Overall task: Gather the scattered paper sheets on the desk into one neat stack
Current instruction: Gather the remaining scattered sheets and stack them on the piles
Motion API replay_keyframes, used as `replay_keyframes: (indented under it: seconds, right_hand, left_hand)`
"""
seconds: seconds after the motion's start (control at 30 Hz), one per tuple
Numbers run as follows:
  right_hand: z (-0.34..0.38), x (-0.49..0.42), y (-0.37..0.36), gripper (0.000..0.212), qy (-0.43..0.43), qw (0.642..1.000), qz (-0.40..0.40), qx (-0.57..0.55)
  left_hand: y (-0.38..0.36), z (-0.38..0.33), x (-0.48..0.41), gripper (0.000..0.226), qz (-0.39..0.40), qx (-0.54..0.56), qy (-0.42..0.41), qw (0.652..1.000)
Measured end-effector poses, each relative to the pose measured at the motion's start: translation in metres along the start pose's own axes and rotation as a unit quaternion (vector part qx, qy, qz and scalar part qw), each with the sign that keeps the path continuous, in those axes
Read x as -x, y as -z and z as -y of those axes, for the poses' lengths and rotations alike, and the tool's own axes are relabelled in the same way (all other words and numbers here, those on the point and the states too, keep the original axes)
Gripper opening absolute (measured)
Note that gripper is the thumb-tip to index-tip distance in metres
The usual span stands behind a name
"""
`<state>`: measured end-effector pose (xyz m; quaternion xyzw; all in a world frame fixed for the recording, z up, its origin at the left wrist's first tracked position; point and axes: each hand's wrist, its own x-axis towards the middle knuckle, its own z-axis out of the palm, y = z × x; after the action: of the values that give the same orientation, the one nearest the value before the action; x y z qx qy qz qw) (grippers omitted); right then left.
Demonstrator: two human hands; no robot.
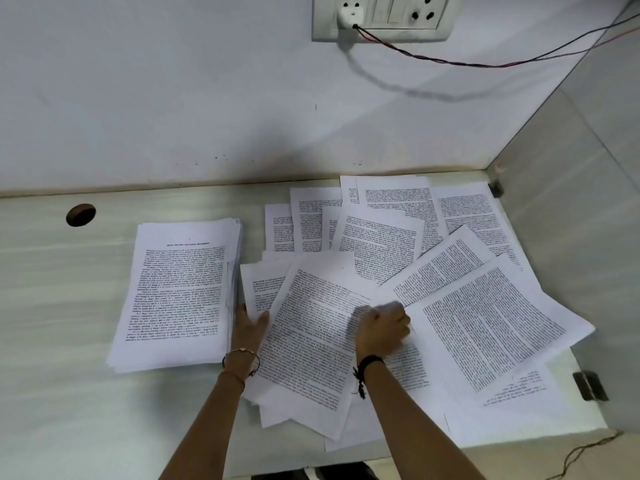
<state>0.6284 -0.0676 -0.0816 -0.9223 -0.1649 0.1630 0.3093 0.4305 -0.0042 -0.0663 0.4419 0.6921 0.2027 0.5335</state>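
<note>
A thick stack of printed sheets (178, 292) lies on the left of the pale desk (52, 306). Several loose printed sheets (381, 244) overlap in a messy fan across the right half. My left hand (247, 329) lies flat between the stack and the loose pile, its fingers partly tucked under the edge of a tilted sheet (311, 334). My right hand (382, 329) sits on the middle of the pile with fingers curled, pinching the edge of a large slanted sheet (485, 327); it is blurred.
A round cable hole (80, 214) is in the desk at far left. The white wall behind holds a socket panel (381, 17) with a plugged adapter and a trailing wire (485, 64). A side partition (588, 220) closes the right; a metal bracket (590, 386) sits at its base.
</note>
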Motion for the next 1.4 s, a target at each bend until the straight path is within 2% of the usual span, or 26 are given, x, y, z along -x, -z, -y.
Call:
replay_keyframes:
  seconds: [0.03, 0.07, 0.1, 0.17, 0.23, 0.4, 0.47, 0.57, 0.67, 0.77, 0.87, 0.93, 1.07, 1.13, 1.2, 1.23, 1.33, 1.4]
  right_hand:
    - [0.000, 0.003, 0.002, 0.034, -0.008, 1.000, -0.001, -0.014]
    - [0.002, 0.004, 0.001, 0.033, 0.013, 0.998, 0.031, -0.046]
    - [0.004, 0.005, -0.001, 0.034, 0.044, 0.991, 0.088, -0.093]
    - [0.011, 0.000, -0.005, 0.044, 0.102, 0.954, 0.221, -0.178]
    - [0.016, -0.010, -0.010, 0.052, 0.160, 0.932, 0.278, -0.170]
    - [0.008, -0.014, -0.005, 0.049, 0.208, 0.963, 0.157, -0.072]
    - [0.002, -0.018, -0.005, 0.053, 0.250, 0.951, 0.178, -0.034]
    - [0.003, -0.037, -0.012, 0.059, 0.234, 0.955, 0.180, 0.003]
    - [0.019, -0.061, -0.009, 0.068, 0.177, 0.971, 0.155, 0.036]
    - [0.026, -0.093, -0.003, 0.091, 0.095, 0.981, 0.133, 0.104]
    - [0.024, -0.118, 0.005, 0.108, 0.025, 0.984, 0.101, 0.141]
    - [0.026, -0.125, 0.006, 0.106, 0.032, 0.983, 0.086, 0.157]
    - [0.035, -0.124, -0.008, 0.080, 0.097, 0.979, 0.173, 0.044]
    - [0.039, -0.123, -0.010, 0.062, 0.117, 0.981, 0.148, 0.047]
    - [0.041, -0.119, -0.009, 0.051, 0.084, 0.992, 0.089, 0.014]
    - [0.043, -0.113, -0.010, 0.048, 0.077, 0.992, 0.099, -0.008]
    - [0.047, -0.087, -0.018, 0.050, 0.175, 0.955, 0.233, -0.058]
    - [0.054, -0.076, -0.017, 0.049, 0.156, 0.940, 0.275, -0.127]
  left_hand:
    - [-0.001, 0.000, 0.001, 0.054, 0.006, 0.003, 0.003, 1.000]
    - [-0.002, -0.001, 0.003, 0.061, 0.020, -0.009, 0.004, 1.000]
    - [-0.003, -0.002, 0.005, 0.070, 0.038, -0.029, 0.004, 0.999]
    - [-0.007, -0.002, 0.005, 0.086, 0.060, -0.061, 0.003, 0.996]
    - [-0.010, 0.000, 0.000, 0.086, 0.058, -0.062, -0.008, 0.996]
    - [-0.005, -0.008, -0.011, 0.064, -0.001, -0.053, -0.019, 0.998]
    - [0.003, -0.012, -0.020, 0.058, -0.067, -0.045, -0.024, 0.996]
    - [0.015, -0.025, -0.036, 0.045, -0.147, -0.008, -0.013, 0.989]
    - [0.016, -0.037, -0.052, 0.038, -0.130, 0.007, 0.017, 0.991]
    - [0.011, -0.047, -0.065, 0.038, -0.091, 0.034, 0.056, 0.994]
    - [0.005, -0.052, -0.079, 0.041, -0.041, 0.050, 0.050, 0.997]
    - [-0.002, -0.060, -0.088, 0.039, -0.009, 0.052, 0.045, 0.998]
    - [-0.016, -0.086, -0.090, 0.034, 0.060, 0.089, 0.038, 0.993]
    - [-0.023, -0.095, -0.092, 0.035, 0.085, 0.089, 0.028, 0.992]
    - [-0.029, -0.101, -0.091, 0.035, 0.104, 0.098, 0.019, 0.990]
    - [-0.031, -0.099, -0.091, 0.034, 0.111, 0.098, 0.017, 0.989]
    - [-0.038, -0.087, -0.086, 0.043, 0.123, 0.089, 0.013, 0.988]
    - [-0.042, -0.078, -0.083, 0.058, 0.109, 0.072, 0.020, 0.991]
